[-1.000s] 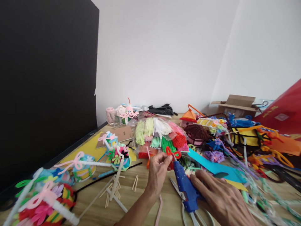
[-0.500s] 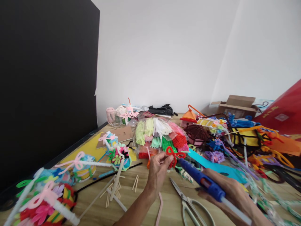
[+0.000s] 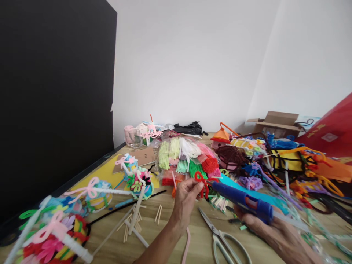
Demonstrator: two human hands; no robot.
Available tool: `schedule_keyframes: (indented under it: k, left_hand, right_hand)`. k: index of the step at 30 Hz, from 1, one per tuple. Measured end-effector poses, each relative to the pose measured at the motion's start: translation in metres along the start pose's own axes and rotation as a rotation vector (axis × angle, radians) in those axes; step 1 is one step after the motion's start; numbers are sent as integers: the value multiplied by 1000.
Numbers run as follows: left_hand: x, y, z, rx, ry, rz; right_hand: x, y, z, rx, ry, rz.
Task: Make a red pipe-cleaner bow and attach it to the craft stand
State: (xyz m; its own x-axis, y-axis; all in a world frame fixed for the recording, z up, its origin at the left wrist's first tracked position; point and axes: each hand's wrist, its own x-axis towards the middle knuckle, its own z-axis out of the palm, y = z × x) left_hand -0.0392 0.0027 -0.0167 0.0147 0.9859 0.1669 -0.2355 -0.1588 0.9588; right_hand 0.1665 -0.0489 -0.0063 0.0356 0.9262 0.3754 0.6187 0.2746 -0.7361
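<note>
- Black panel (image 3: 55, 91) fills my far left view, standing along the edge of the wooden table (image 3: 165, 238).
- Pipe-cleaner flower crafts (image 3: 52, 234) lie at lower left, with loose wooden sticks (image 3: 158, 214) to their right.
- Left hand (image 3: 184, 205) is pinched shut on a red pipe-cleaner bow (image 3: 202, 185), holding it up above the table, in front of a clear bag of pipe cleaners (image 3: 187, 157).
- White-handled scissors (image 3: 220, 234) lie on the table below and between my 2 hands, which stay apart.
- Right hand (image 3: 275, 229) is closed around a blue hot glue gun (image 3: 242, 200), its nozzle just beside the bow and a glue stick (image 3: 291, 222) sticking out the back.
- Cardboard box (image 3: 277, 123) sits against the far wall, with a red board (image 3: 332, 132) at far right.
</note>
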Motion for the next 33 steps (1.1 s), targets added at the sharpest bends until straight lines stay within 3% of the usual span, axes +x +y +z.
schedule_keyframes:
  k: [4, 13, 16, 21, 33]
  left_hand:
    - [-1, 3, 2, -30, -10, 3]
    - [-1, 3, 3, -59, -8, -34]
    - [0, 1, 3, -88, -4, -52]
    - [-1, -1, 3, -153, -1, -54]
    - [-2, 2, 3, -224, 29, -97]
  right_hand:
    - [1, 4, -2, 53, -72, 116]
    - [2, 11, 4, 85, -130, 166]
    - [3, 9, 7, 227, -208, 191]
    - [6, 4, 8, 381, -219, 231]
    - [8, -14, -3, 454, -258, 256]
